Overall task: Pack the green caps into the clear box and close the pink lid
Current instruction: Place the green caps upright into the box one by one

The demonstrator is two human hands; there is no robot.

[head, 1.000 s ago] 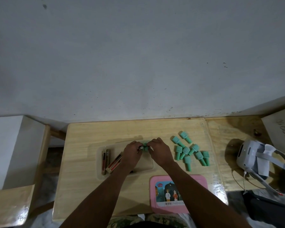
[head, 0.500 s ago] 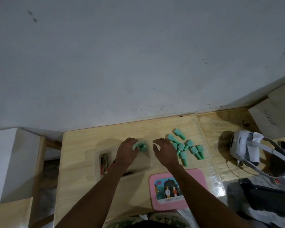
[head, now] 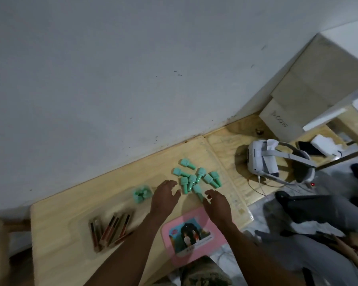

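Note:
A loose heap of green caps [head: 196,178] lies on the wooden table [head: 56,213], right of centre. A few more green caps [head: 142,194] sit bunched in the far right corner of the clear box [head: 81,228]. My left hand [head: 164,198] hovers between that bunch and the heap, fingers spread, holding nothing. My right hand [head: 216,204] is open just below the heap, its fingertips at the nearest cap. The pink lid [head: 191,235] with a picture sticker lies flat at the table's near edge, under my right forearm.
Several brown-red tubes [head: 110,228] lie at the left end of the clear box. A white headset [head: 265,162] with a cable rests on the table to the right. Cardboard boxes [head: 302,100] stand at the far right against the wall.
Both hands left the bunch of caps in the box and moved right toward the loose heap. The camera view has tilted and swung to the right.

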